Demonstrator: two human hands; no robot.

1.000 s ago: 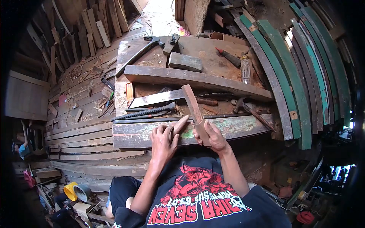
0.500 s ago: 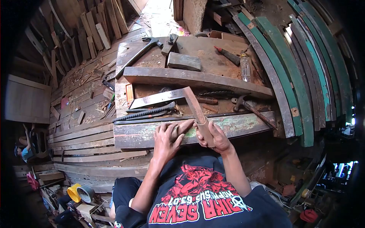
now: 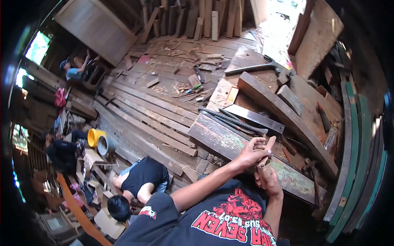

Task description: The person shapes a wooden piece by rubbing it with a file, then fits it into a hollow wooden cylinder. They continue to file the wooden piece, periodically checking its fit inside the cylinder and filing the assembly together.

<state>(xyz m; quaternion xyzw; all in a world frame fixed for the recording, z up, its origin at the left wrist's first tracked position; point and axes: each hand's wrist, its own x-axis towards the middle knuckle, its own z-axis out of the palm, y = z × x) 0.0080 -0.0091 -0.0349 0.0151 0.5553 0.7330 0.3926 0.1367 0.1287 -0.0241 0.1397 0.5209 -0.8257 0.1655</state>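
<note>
My right hand (image 3: pixel 269 180) is wrapped round a brown rolled tube (image 3: pixel 264 165), its open end facing up. From that tube a flat wooden strip (image 3: pixel 269 145) sticks out. My left hand (image 3: pixel 251 155) is closed at the strip, with thumb and finger pressed against it just above the tube's mouth. Both hands are over the near edge of a worn plank (image 3: pixel 217 133) with flaking green paint. Beyond them lie a try square with a metal blade (image 3: pixel 256 117) and orange-edged handle, and a twisted dark rod (image 3: pixel 234 119).
A curved beam (image 3: pixel 287 110) crosses the bench, with a hammer (image 3: pixel 252 68) and a wooden block (image 3: pixel 289 98) behind it. Green boards (image 3: pixel 349 147) stand at right. A person in a dark shirt (image 3: pixel 145 178) bends low at left, near a yellow bucket (image 3: pixel 95 137). Others sit farther off.
My view has swung left, bringing people and the floor in. My left hand has left the brown piece on the plank and closed on the strip in my right hand's tube.
</note>
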